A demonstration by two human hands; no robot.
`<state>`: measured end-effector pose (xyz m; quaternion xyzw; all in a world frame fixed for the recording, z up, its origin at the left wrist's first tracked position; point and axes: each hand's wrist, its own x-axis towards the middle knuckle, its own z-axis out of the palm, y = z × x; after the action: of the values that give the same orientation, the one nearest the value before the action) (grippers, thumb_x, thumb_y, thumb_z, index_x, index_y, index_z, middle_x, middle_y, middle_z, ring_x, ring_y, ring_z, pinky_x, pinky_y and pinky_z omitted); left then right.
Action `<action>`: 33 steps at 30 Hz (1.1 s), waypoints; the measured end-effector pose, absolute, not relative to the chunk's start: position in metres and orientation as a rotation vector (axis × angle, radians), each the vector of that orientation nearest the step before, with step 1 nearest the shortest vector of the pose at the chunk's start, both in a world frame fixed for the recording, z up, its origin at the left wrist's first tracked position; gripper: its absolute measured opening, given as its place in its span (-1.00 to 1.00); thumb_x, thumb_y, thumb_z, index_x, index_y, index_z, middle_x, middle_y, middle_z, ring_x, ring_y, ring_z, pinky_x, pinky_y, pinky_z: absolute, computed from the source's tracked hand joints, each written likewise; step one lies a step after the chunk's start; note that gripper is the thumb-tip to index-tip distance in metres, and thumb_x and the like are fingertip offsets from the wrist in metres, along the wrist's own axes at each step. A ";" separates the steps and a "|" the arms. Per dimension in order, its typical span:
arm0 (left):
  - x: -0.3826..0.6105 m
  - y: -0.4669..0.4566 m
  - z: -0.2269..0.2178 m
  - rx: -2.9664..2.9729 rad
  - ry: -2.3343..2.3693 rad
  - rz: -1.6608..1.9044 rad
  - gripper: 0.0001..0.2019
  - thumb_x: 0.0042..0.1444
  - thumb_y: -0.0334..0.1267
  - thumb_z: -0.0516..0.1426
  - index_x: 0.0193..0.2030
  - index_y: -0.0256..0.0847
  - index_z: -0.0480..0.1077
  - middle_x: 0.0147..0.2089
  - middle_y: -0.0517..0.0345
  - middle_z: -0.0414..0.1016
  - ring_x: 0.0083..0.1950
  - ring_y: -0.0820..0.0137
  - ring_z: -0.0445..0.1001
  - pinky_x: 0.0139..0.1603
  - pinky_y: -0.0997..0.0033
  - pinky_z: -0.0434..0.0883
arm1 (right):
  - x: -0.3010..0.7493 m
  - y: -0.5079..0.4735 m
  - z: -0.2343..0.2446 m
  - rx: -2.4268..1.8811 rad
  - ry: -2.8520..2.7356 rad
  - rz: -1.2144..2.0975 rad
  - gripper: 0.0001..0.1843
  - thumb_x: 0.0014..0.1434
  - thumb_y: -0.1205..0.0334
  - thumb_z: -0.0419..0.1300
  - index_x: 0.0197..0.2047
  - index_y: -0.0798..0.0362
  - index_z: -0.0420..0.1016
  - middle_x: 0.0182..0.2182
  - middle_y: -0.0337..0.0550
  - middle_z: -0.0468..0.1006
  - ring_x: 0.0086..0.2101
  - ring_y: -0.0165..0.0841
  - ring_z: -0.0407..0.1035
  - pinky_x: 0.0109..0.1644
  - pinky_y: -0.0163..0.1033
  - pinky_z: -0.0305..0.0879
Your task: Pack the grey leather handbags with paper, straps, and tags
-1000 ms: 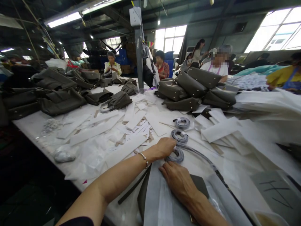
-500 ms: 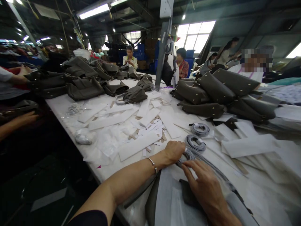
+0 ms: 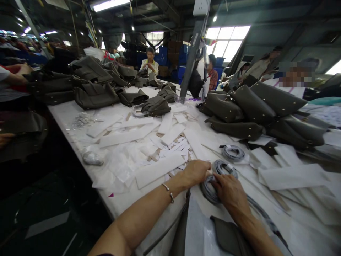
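- A second ago our right hand (image 3: 231, 193) lay on the pale sheet (image 3: 195, 221); now its bent fingers touch the near coil (image 3: 209, 195); whether they pinch or only press, we cannot tell.
- Our left hand (image 3: 196, 173) is still curled closed, gripping that coil at its upper edge, beside a white bit (image 3: 210, 172).
- So both our hands now meet on one coil; we judge it better steadied than by the left alone.
- The near coil lies on the table (image 3: 124, 206); the middle coil (image 3: 218, 166) is just beside it, the far coil (image 3: 228, 153) beyond.
- A strap (image 3: 262, 212) runs off past our right forearm; a dark flap (image 3: 227, 234) lies closer to us.
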<state>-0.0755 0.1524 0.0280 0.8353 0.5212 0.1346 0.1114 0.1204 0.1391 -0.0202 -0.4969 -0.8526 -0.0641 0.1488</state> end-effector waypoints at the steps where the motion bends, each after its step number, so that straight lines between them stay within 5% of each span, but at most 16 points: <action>1: -0.089 0.158 0.032 2.427 1.589 0.414 -0.81 0.24 -0.21 0.12 -0.03 -0.14 0.44 -0.06 0.07 0.58 0.00 0.27 0.54 -0.03 0.35 0.46 | 0.120 0.136 -0.018 -1.452 -2.442 -0.210 -0.70 0.23 0.24 0.13 0.00 0.06 0.54 -0.24 -0.01 0.63 -0.18 -0.09 0.43 -0.09 -0.03 0.29; 17: -0.114 0.173 0.017 2.173 1.901 0.414 -0.86 0.15 -0.45 0.07 -0.24 -0.30 0.47 -0.14 -0.12 0.53 -0.03 0.17 0.50 0.02 0.16 0.38 | 0.111 0.128 -0.008 -1.578 -2.388 -0.246 -0.73 0.25 0.26 0.16 0.00 0.05 0.53 -0.17 -0.02 0.63 -0.13 -0.06 0.41 -0.12 0.00 0.22; 23: -0.124 0.177 0.037 1.965 1.755 0.800 -0.90 0.14 -0.30 0.15 -0.37 -0.23 0.41 -0.22 0.05 0.54 -0.10 0.26 0.51 -0.02 0.25 0.41 | 0.110 0.129 -0.005 -1.606 -2.374 -0.221 -0.75 0.22 0.25 0.19 -0.03 0.04 0.54 -0.17 -0.04 0.64 -0.13 -0.07 0.41 -0.13 -0.01 0.23; 29: -0.127 0.175 0.054 1.750 1.286 1.052 -0.78 0.32 -0.13 -0.03 -0.24 -0.24 0.24 -0.34 0.10 0.53 -0.28 0.39 0.60 -0.29 0.45 0.49 | 0.114 0.132 -0.009 -1.575 -2.356 -0.108 -0.71 0.21 0.19 0.20 0.00 0.02 0.54 -0.12 -0.05 0.63 -0.09 -0.06 0.42 -0.10 0.01 0.24; 33: -0.125 0.174 0.050 1.489 0.986 1.129 -0.72 0.23 -0.04 0.09 -0.29 -0.22 0.19 -0.37 0.13 0.51 -0.31 0.35 0.62 -0.34 0.43 0.52 | 0.125 0.132 0.003 -1.465 -2.163 -0.096 -0.69 0.26 0.08 0.13 -0.05 0.04 0.55 -0.14 -0.04 0.63 -0.11 -0.11 0.45 -0.07 -0.03 0.25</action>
<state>-0.1252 0.1740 0.0499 0.6134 0.4062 0.4651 0.4923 0.1252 0.1323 0.0032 -0.5412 -0.7987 -0.0353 0.2607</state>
